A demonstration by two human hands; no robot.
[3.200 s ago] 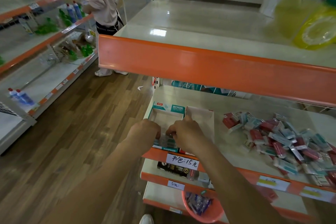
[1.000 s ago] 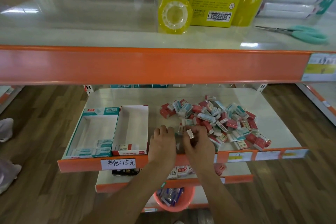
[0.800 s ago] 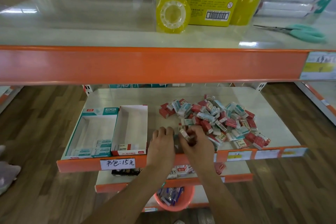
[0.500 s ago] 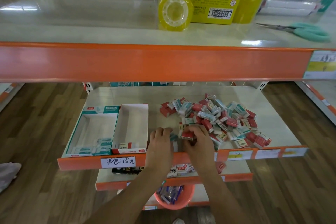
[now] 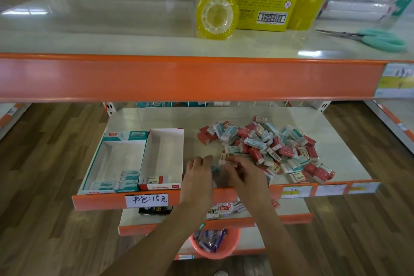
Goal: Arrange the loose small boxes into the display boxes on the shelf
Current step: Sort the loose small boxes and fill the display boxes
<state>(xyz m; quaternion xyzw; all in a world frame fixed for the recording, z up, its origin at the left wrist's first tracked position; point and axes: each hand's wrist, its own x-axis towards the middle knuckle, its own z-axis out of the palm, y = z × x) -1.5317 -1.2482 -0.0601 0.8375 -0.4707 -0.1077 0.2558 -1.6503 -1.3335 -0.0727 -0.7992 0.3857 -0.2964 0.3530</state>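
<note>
Since 0.5 s ago, little has been moved: both hands are kept at the near left edge of the pile of small boxes (image 5: 264,148). A white box (image 5: 227,161) is pinched in the curled fingers of the right hand (image 5: 244,175); whether anything is held by the left hand (image 5: 199,172) cannot be told. 2 display boxes lie just left of the hands, the red-fronted display box (image 5: 162,159) nearer, the teal display box (image 5: 114,163) beyond it, their long axes running away from the hands

Head camera looks steeply down, close over the middle shelf (image 5: 331,164).
</note>
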